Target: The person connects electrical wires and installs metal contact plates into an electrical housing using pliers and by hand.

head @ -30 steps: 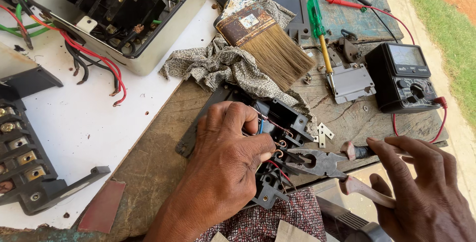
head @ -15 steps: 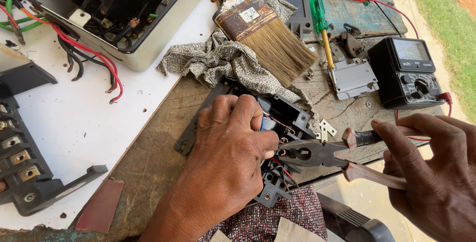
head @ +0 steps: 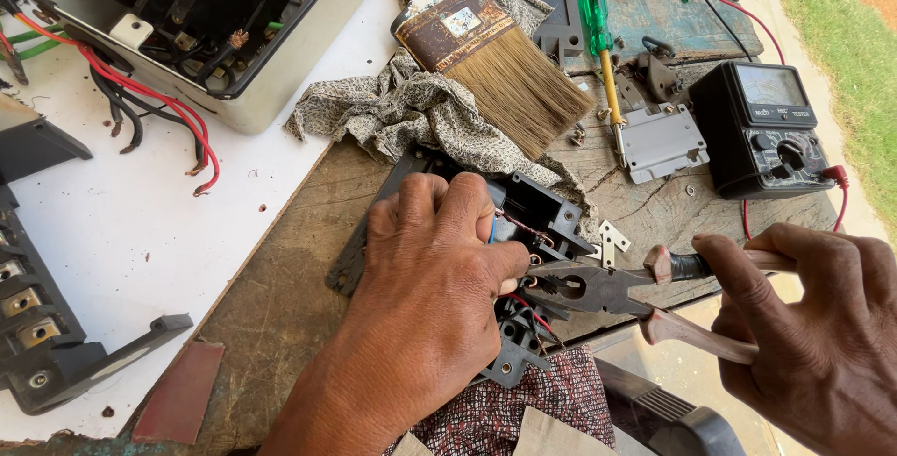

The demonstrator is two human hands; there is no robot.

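The left hand presses closed on the black switch housing at table centre. The right hand clamps the pliers, whose long axis points left into the housing wires.

- Bright daylight all over, strongest on the white sheet, which nearly washes out.
- Shadows are soft and short, tucked under the left hand and the brush.
- Focus is sharp throughout; the edges bend slightly, as with a wide lens.
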